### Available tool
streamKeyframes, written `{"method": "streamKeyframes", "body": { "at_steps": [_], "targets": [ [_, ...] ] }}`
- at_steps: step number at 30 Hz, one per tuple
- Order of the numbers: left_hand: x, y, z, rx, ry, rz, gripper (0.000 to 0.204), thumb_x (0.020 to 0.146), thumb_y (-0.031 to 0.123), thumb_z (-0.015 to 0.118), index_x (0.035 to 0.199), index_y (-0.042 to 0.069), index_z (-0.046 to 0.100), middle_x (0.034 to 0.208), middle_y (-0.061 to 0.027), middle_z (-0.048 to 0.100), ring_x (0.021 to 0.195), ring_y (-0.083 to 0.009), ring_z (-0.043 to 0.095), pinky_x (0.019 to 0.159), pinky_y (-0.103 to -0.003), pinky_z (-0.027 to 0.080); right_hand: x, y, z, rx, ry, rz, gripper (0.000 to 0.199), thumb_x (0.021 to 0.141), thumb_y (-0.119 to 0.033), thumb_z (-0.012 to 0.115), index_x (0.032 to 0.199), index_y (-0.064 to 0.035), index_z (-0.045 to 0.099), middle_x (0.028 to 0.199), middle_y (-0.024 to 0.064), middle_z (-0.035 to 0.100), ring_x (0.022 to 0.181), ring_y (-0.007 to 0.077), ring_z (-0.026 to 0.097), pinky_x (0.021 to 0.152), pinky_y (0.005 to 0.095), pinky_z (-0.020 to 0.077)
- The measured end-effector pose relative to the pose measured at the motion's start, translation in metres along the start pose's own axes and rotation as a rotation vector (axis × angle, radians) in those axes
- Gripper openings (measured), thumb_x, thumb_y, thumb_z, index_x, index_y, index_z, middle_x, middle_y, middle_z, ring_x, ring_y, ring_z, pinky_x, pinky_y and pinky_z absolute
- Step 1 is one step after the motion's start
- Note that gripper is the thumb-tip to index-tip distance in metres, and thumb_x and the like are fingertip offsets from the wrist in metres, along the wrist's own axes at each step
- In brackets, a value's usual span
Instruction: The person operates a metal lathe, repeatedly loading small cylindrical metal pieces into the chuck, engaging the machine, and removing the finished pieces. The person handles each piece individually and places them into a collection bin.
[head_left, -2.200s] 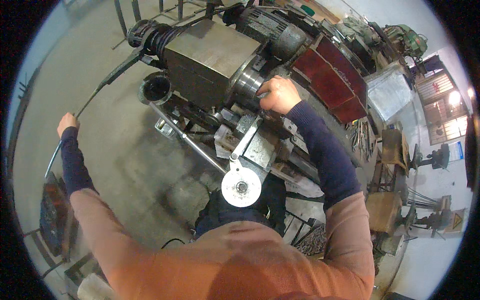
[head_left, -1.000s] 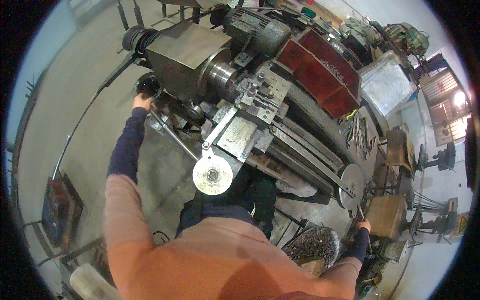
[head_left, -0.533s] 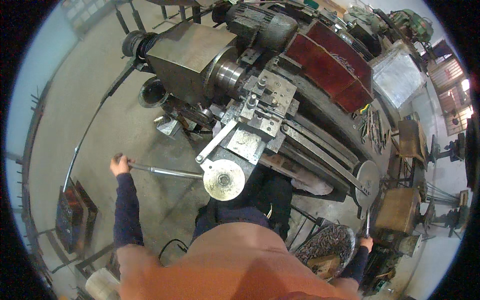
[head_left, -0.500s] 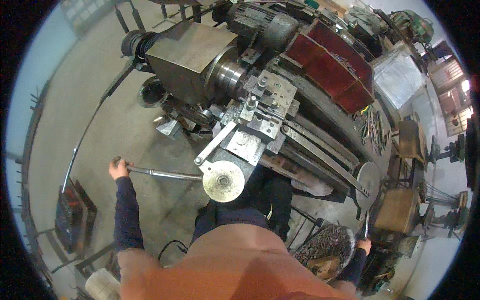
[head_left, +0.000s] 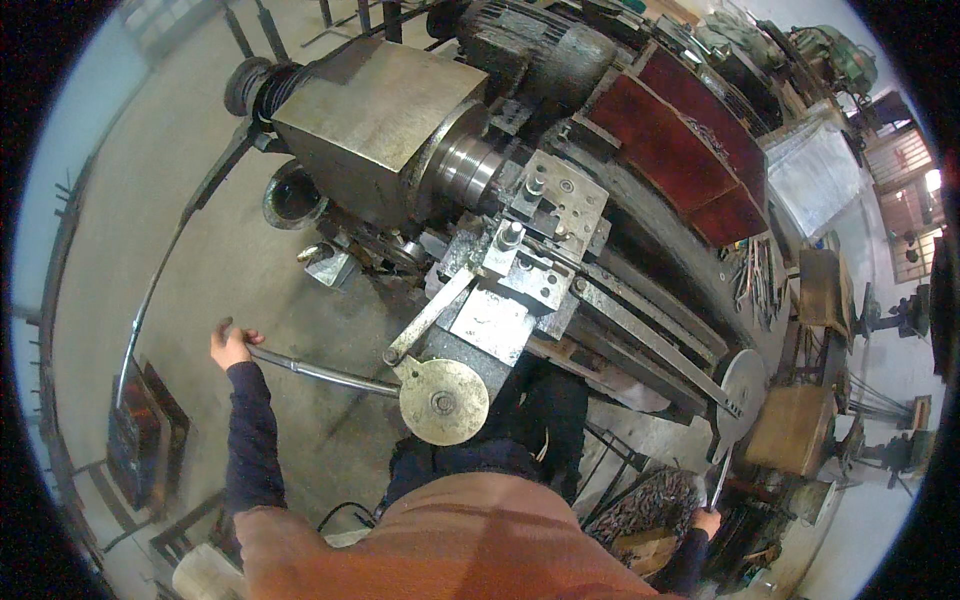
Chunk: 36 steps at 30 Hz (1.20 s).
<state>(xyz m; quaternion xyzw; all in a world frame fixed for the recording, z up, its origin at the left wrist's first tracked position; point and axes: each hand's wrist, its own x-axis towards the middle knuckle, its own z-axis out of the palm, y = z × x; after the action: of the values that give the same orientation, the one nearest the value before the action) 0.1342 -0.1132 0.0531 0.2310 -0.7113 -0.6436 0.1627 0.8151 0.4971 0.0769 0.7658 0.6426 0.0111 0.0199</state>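
Note:
My left hand [head_left: 231,346] is closed on the outer end of a long steel lever [head_left: 330,375], which runs left from a round metal disc [head_left: 443,401]. Low on the right, my right hand [head_left: 706,521] is wrapped round another slim metal handle [head_left: 720,478], below a grey disc-shaped wheel [head_left: 741,388]. Both belong to a lathe-like machine in front of me. Its tool block [head_left: 540,270] sits in the middle, close to a shiny cylindrical spindle [head_left: 468,172]. A flat link bar [head_left: 430,318] slants up from the left disc toward the block.
A boxy metal headstock [head_left: 375,105] stands at upper left. Behind the bed are a dark red tray [head_left: 690,130] and several hand tools [head_left: 755,280]. A container of metal chips [head_left: 650,500] stands near my right arm. A dark box [head_left: 145,435] lies at far left.
The view has shifted, with the machine lower in the picture. The left lever slants more steeply, its outer end farther away relative to the disc. My right hand has come nearer and left with its handle.

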Motion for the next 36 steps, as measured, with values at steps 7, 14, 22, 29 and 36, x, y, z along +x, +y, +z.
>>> {"method": "streamKeyframes", "body": {
  "at_steps": [7, 14, 22, 29, 36],
  "targets": [
    [0.000, 0.003, 0.001, 0.028, -0.010, 0.004, 0.038, 0.069, -0.004, 0.042, 0.107, -0.010, 0.046, 0.062, -0.0180, 0.055, 0.046, -0.0248, 0.056, 0.044, -0.033, 0.050, -0.004, 0.005, 0.003, -0.001, 0.007, -0.038, 0.040, 0.065, -0.027, 0.065, 0.089, 0.0044, 0.059, 0.094, 0.0235, 0.061, 0.090, 0.0389, 0.058, 0.078, 0.0434, 0.0454],
    [0.003, -0.009, -0.019, 0.014, -0.045, 0.034, 0.037, 0.072, -0.004, 0.043, 0.109, -0.009, 0.044, 0.062, -0.0176, 0.054, 0.047, -0.0252, 0.057, 0.044, -0.034, 0.051, -0.005, 0.003, 0.008, -0.060, 0.043, 0.001, 0.044, 0.063, -0.026, 0.070, 0.094, 0.0029, 0.060, 0.097, 0.0223, 0.060, 0.091, 0.0386, 0.057, 0.078, 0.0429, 0.0455],
    [0.001, -0.006, -0.007, 0.007, 0.030, -0.009, 0.036, 0.072, -0.005, 0.043, 0.107, -0.010, 0.045, 0.062, -0.0181, 0.054, 0.048, -0.0251, 0.057, 0.044, -0.034, 0.051, -0.016, -0.014, -0.008, -0.052, -0.017, 0.041, 0.039, 0.064, -0.024, 0.063, 0.092, 0.0030, 0.059, 0.094, 0.0234, 0.061, 0.092, 0.0385, 0.058, 0.079, 0.0420, 0.0452],
    [0.008, -0.008, -0.003, 0.029, -0.028, -0.010, 0.032, 0.074, -0.001, 0.044, 0.106, -0.008, 0.047, 0.067, -0.0179, 0.056, 0.052, -0.0248, 0.057, 0.047, -0.036, 0.052, -0.029, -0.033, -0.021, -0.035, -0.040, 0.122, 0.039, 0.066, -0.023, 0.058, 0.094, 0.0045, 0.059, 0.095, 0.0262, 0.060, 0.095, 0.0385, 0.057, 0.081, 0.0418, 0.0447],
    [0.005, -0.002, 0.003, -0.008, -0.024, 0.012, 0.037, 0.070, -0.006, 0.043, 0.106, -0.009, 0.046, 0.063, -0.0180, 0.055, 0.048, -0.0249, 0.057, 0.044, -0.033, 0.051, 0.008, -0.005, 0.007, -0.173, 0.012, 0.159, 0.042, 0.064, -0.031, 0.068, 0.091, 0.0011, 0.060, 0.094, 0.0231, 0.062, 0.089, 0.0389, 0.059, 0.077, 0.0455, 0.0473]
  ]
}}
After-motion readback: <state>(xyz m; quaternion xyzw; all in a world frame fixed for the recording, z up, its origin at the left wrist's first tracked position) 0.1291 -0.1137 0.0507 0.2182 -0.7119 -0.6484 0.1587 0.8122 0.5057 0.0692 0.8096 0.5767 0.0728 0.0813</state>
